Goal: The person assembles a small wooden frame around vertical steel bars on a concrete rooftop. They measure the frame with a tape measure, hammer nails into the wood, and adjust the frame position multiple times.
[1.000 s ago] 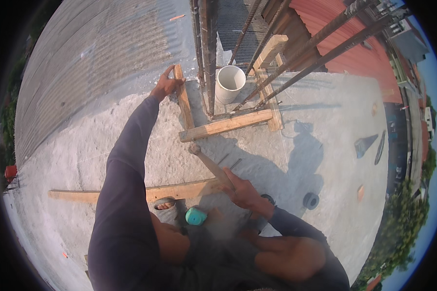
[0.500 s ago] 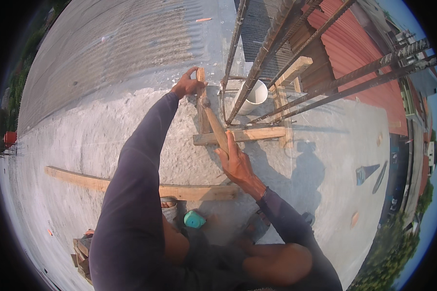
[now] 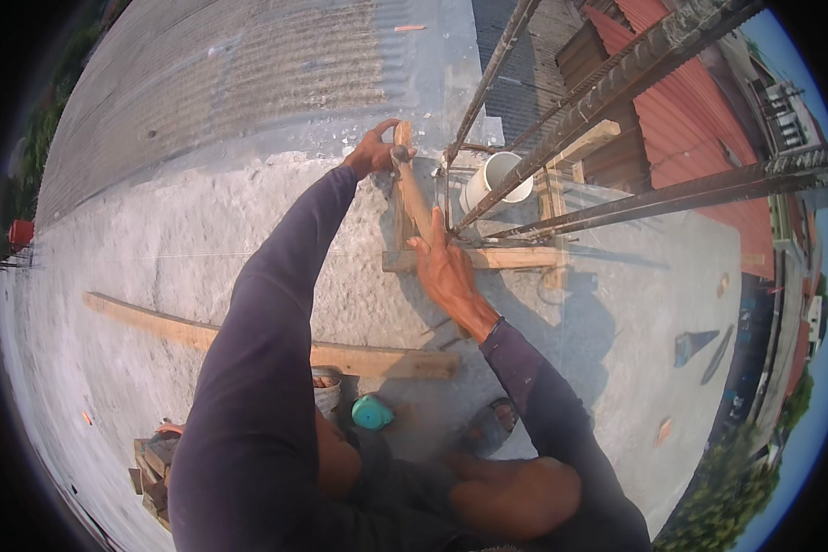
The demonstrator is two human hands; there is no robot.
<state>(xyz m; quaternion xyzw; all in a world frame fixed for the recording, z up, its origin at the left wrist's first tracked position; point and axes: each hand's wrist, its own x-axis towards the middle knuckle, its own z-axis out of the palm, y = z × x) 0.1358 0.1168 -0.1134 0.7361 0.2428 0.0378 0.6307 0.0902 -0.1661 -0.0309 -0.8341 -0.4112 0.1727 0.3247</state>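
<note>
My left hand (image 3: 371, 154) is closed around the far end of a short wooden piece (image 3: 403, 221), its fingers against the side of the wood. My right hand (image 3: 453, 281) grips the wooden handle of a hammer (image 3: 416, 195). The hammer's head lies over the wooden piece, close beside my left fingers; whether it touches the wood I cannot tell. At its near end the piece meets a wooden crossbar (image 3: 515, 258), part of a frame around upright steel rebars (image 3: 607, 83). Inside this frame stands a white plastic pipe or bucket (image 3: 477, 189).
A long plank (image 3: 386, 361) lies across the concrete near me, beside a teal round object (image 3: 372, 412). Wood scraps (image 3: 156, 469) are at the lower left. A handsaw (image 3: 693, 347) lies at the right. Corrugated roofing (image 3: 285, 74) stretches beyond the slab edge.
My right hand and the hammer have moved farther from me, bringing the hammer head up along the wooden piece to my left fingers. The whole view has shifted slightly.
</note>
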